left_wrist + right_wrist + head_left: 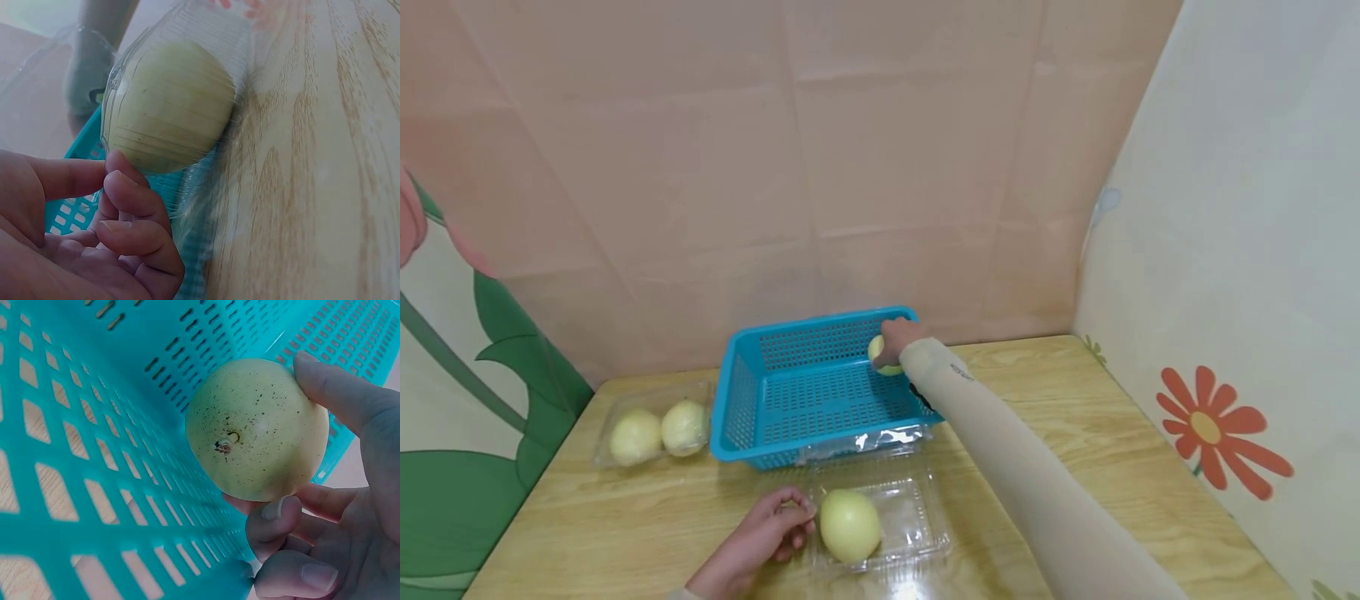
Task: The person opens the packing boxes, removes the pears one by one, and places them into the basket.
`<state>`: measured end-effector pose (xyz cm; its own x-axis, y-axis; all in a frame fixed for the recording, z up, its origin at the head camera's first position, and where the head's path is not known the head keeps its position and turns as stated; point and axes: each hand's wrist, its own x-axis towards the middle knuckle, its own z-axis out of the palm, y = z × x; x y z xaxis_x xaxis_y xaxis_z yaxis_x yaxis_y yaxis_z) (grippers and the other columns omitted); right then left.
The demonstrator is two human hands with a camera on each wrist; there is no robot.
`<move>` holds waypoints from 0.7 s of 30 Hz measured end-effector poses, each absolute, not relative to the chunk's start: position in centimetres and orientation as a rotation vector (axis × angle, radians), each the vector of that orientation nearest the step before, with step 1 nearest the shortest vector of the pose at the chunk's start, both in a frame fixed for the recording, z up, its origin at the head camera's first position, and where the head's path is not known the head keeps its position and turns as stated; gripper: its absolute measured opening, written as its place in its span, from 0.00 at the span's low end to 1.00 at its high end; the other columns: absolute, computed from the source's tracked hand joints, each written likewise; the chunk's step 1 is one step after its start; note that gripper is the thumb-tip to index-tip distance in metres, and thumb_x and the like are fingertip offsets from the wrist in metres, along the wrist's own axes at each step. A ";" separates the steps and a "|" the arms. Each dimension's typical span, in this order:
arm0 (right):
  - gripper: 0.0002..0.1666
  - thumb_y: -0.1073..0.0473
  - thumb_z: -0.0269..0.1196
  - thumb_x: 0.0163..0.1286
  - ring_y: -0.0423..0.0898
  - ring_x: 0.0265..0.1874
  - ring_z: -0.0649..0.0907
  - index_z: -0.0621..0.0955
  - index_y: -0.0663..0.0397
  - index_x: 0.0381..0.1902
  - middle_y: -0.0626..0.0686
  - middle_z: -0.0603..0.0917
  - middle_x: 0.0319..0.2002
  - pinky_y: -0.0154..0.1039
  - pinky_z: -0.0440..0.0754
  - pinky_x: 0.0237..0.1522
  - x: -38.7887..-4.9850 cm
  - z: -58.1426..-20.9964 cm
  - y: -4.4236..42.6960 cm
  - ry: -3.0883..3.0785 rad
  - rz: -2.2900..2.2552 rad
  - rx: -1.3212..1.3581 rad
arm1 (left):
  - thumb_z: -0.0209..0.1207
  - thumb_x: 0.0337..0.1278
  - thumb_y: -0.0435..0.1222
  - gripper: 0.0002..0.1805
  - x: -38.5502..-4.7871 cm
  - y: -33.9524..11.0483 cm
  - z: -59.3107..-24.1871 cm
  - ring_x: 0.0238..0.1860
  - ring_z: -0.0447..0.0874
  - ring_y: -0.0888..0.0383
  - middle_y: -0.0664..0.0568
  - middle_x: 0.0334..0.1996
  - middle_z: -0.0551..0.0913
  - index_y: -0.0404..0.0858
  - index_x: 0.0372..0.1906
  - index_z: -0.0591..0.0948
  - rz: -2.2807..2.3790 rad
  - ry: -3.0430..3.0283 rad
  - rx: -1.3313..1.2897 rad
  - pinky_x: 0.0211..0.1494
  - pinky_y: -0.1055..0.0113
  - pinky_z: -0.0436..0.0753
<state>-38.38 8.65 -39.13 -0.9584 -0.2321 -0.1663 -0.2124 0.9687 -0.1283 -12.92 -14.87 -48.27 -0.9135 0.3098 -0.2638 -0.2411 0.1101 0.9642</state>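
Inside basket, right fingers round fruit; outside, left fingers round edge of box

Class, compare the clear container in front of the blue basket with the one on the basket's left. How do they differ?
The front container holds one round fruit; the left container holds two fruits. The left hand pinches the front container's edge, while no hand touches the left container. Both are see-through and sit on the wooden table.
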 end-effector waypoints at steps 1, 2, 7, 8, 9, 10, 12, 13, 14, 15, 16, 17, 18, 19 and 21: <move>0.34 0.39 0.74 0.56 0.48 0.38 0.79 0.78 0.54 0.52 0.52 0.82 0.42 0.42 0.81 0.38 -38.3 -39.1 8.6 2.937 -0.145 -0.337 | 0.56 0.67 0.36 0.08 -12.9 -14.9 -48.2 0.22 0.70 0.64 0.55 0.27 0.80 0.34 0.40 0.74 1.858 1.992 0.067 0.22 0.73 0.65; 0.35 0.38 0.74 0.56 0.47 0.38 0.79 0.78 0.53 0.53 0.52 0.82 0.43 0.42 0.81 0.38 -38.2 -39.1 8.5 2.938 -0.127 -0.342 | 0.56 0.67 0.36 0.08 -12.9 -14.9 -48.2 0.22 0.70 0.64 0.55 0.27 0.80 0.34 0.40 0.74 1.858 1.991 0.067 0.22 0.73 0.65; 0.36 0.37 0.73 0.57 0.47 0.39 0.80 0.78 0.54 0.54 0.52 0.83 0.44 0.42 0.81 0.40 -37.7 -39.1 8.2 2.943 -0.088 -0.369 | 0.56 0.67 0.36 0.08 -12.7 -14.9 -48.1 0.22 0.70 0.64 0.54 0.27 0.80 0.34 0.40 0.74 1.857 1.989 0.064 0.22 0.73 0.65; 0.36 0.37 0.73 0.57 0.47 0.38 0.80 0.78 0.54 0.54 0.52 0.83 0.44 0.42 0.81 0.39 -37.7 -39.2 8.2 2.945 -0.094 -0.369 | 0.56 0.67 0.36 0.08 -12.7 -14.9 -48.0 0.22 0.70 0.64 0.54 0.27 0.80 0.34 0.40 0.74 1.856 1.989 0.063 0.22 0.73 0.65; 0.36 0.37 0.72 0.57 0.47 0.38 0.79 0.78 0.54 0.54 0.52 0.83 0.44 0.41 0.81 0.39 -37.7 -39.2 8.2 2.947 -0.096 -0.369 | 0.56 0.67 0.36 0.08 -12.7 -14.9 -48.0 0.22 0.70 0.63 0.54 0.27 0.80 0.34 0.40 0.74 1.855 1.989 0.062 0.22 0.73 0.65; 0.36 0.37 0.72 0.58 0.47 0.38 0.80 0.78 0.54 0.54 0.52 0.83 0.44 0.41 0.81 0.38 -37.7 -39.3 8.1 2.950 -0.095 -0.372 | 0.56 0.67 0.36 0.08 -12.7 -14.9 -48.0 0.22 0.70 0.63 0.54 0.27 0.80 0.34 0.40 0.74 1.853 1.989 0.061 0.22 0.73 0.65; 0.36 0.36 0.72 0.57 0.46 0.38 0.80 0.78 0.54 0.54 0.52 0.83 0.44 0.41 0.81 0.38 -37.8 -39.4 8.2 2.956 -0.085 -0.374 | 0.56 0.67 0.36 0.08 -12.6 -14.9 -48.0 0.22 0.70 0.63 0.54 0.27 0.80 0.34 0.40 0.74 1.852 1.990 0.062 0.22 0.73 0.65; 0.36 0.36 0.72 0.58 0.46 0.38 0.80 0.78 0.54 0.54 0.52 0.83 0.44 0.41 0.81 0.38 -37.8 -39.4 8.1 2.957 -0.077 -0.376 | 0.56 0.67 0.36 0.08 -12.6 -15.0 -48.0 0.22 0.70 0.64 0.54 0.27 0.80 0.34 0.40 0.74 1.851 1.991 0.063 0.22 0.73 0.65; 0.37 0.35 0.72 0.58 0.46 0.38 0.80 0.78 0.54 0.54 0.52 0.83 0.44 0.41 0.81 0.38 -37.9 -39.5 8.1 2.957 -0.075 -0.380 | 0.56 0.67 0.36 0.08 -12.6 -15.0 -48.0 0.22 0.70 0.64 0.54 0.27 0.80 0.34 0.40 0.74 1.851 1.991 0.062 0.22 0.73 0.65; 0.37 0.35 0.71 0.58 0.46 0.38 0.80 0.78 0.54 0.54 0.52 0.83 0.45 0.41 0.81 0.38 -37.9 -39.6 8.1 2.959 -0.069 -0.383 | 0.56 0.67 0.36 0.08 -12.6 -15.0 -47.9 0.22 0.70 0.64 0.54 0.27 0.80 0.34 0.40 0.74 1.851 1.991 0.061 0.22 0.73 0.65; 0.37 0.35 0.71 0.58 0.46 0.38 0.80 0.78 0.54 0.54 0.52 0.83 0.45 0.41 0.81 0.38 -38.0 -39.7 8.1 2.959 -0.070 -0.385 | 0.55 0.67 0.36 0.08 -12.6 -15.0 -47.9 0.22 0.70 0.64 0.54 0.27 0.80 0.34 0.40 0.74 1.851 1.990 0.061 0.22 0.73 0.65; 0.37 0.35 0.71 0.58 0.46 0.38 0.80 0.78 0.53 0.54 0.52 0.83 0.45 0.41 0.81 0.38 -38.1 -39.8 8.1 2.958 -0.072 -0.385 | 0.55 0.67 0.36 0.08 -12.6 -15.0 -47.9 0.22 0.70 0.64 0.54 0.27 0.80 0.34 0.40 0.74 1.851 1.988 0.059 0.22 0.73 0.65; 0.37 0.35 0.71 0.58 0.46 0.38 0.80 0.78 0.53 0.54 0.52 0.83 0.45 0.41 0.81 0.38 -38.1 -39.9 8.1 2.958 -0.072 -0.386 | 0.55 0.67 0.36 0.08 -12.6 -15.0 -47.9 0.22 0.70 0.64 0.54 0.27 0.80 0.34 0.40 0.74 1.852 1.986 0.057 0.22 0.73 0.65; 0.37 0.35 0.71 0.58 0.46 0.38 0.80 0.77 0.53 0.54 0.52 0.83 0.45 0.41 0.82 0.38 -38.2 -39.9 8.0 2.959 -0.073 -0.385 | 0.55 0.67 0.36 0.08 -12.6 -15.0 -47.9 0.22 0.70 0.63 0.54 0.27 0.80 0.34 0.41 0.74 1.851 1.986 0.057 0.22 0.73 0.65; 0.37 0.35 0.71 0.58 0.46 0.37 0.80 0.77 0.53 0.54 0.52 0.83 0.44 0.41 0.81 0.38 -38.3 -40.1 8.0 2.960 -0.080 -0.381 | 0.55 0.68 0.36 0.08 -12.6 -15.0 -47.9 0.22 0.70 0.63 0.54 0.27 0.80 0.34 0.41 0.74 1.850 1.985 0.057 0.22 0.73 0.65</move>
<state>-38.25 7.98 -40.09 -0.9554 -0.2555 -0.1478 -0.2472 0.9663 -0.0724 -12.57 -15.03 -47.85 -0.9092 0.3118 -0.2760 -0.2535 0.1114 0.9609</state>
